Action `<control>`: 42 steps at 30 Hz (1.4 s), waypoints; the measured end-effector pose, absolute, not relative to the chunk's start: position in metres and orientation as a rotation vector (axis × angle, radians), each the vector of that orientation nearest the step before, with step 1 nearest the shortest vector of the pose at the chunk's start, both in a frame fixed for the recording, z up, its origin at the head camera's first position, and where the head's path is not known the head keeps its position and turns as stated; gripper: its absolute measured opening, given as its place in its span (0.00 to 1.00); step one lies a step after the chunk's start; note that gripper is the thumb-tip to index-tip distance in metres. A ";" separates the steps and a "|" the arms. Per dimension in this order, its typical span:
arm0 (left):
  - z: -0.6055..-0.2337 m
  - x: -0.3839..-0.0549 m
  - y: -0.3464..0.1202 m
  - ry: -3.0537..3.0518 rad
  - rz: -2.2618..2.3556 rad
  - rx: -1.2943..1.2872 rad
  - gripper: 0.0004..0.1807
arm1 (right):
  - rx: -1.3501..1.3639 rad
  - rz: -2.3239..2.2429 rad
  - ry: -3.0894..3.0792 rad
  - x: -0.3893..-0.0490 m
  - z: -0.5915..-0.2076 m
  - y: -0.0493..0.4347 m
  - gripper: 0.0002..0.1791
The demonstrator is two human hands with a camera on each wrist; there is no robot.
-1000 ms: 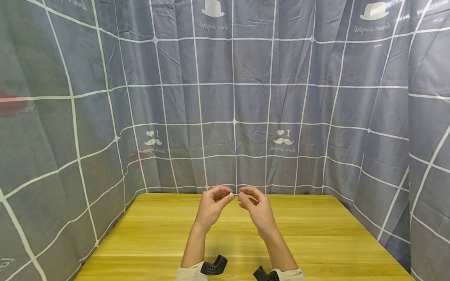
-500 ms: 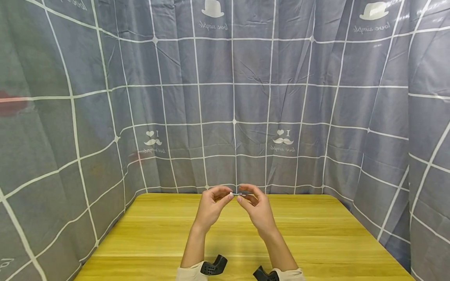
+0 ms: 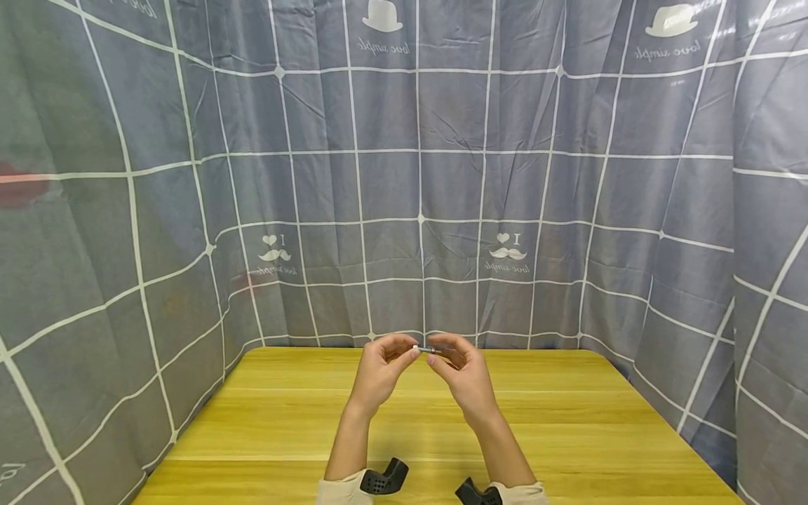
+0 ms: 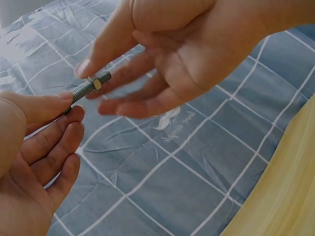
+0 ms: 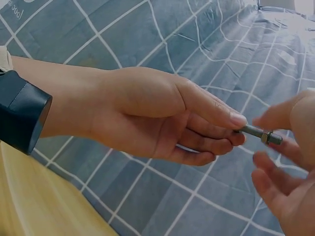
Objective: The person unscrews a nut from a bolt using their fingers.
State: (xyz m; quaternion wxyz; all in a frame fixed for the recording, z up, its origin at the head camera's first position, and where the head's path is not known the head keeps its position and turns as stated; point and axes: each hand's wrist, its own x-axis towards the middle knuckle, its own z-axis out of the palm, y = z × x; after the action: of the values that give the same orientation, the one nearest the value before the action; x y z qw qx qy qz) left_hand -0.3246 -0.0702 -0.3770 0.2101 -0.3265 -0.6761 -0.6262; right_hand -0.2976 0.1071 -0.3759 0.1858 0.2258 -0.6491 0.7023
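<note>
My left hand [image 3: 377,372] pinches a grey threaded bolt [image 4: 81,92] between thumb and fingertips, its head end hidden in the grip. A hex nut [image 4: 97,84] sits on the thread near the free end, with a short stub of thread beyond it. Around that end, my right hand [image 3: 468,382] has its thumb and fingers spread apart. In the right wrist view the nut [image 5: 266,137] shows between the right thumb and fingers, not gripped; whether a fingertip brushes it I cannot tell. Both hands are raised above the table.
The yellow wood-grain table [image 3: 284,421] lies below the hands. A grey-blue curtain [image 3: 454,182] with white grid lines surrounds it at the back and sides. Black wrist mounts [image 3: 385,478] sit at both sleeve cuffs.
One second ago the right thumb and fingers closed around the bolt's free end. They have since spread, and the nut shows. The left hand has kept its grip, nearly still.
</note>
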 end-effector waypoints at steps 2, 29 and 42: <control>-0.377 -0.324 -0.070 -1.875 -1.749 -0.909 0.06 | 0.605 1.975 -1.835 -0.298 -0.377 0.107 0.12; -0.377 -0.326 -0.071 -1.881 -1.769 -0.866 0.05 | 0.629 1.943 -1.866 -0.299 -0.377 0.109 0.11; -0.378 -0.326 -0.070 -1.888 -1.761 -0.879 0.05 | 0.616 1.935 -1.858 -0.300 -0.378 0.110 0.09</control>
State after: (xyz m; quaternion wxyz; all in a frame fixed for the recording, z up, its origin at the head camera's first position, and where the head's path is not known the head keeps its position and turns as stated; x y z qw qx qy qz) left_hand -0.3264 -0.0699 -0.3780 0.2054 -0.3154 -0.6775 -0.6319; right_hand -0.3002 0.1102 -0.3778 0.1933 0.2195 -0.6624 0.6897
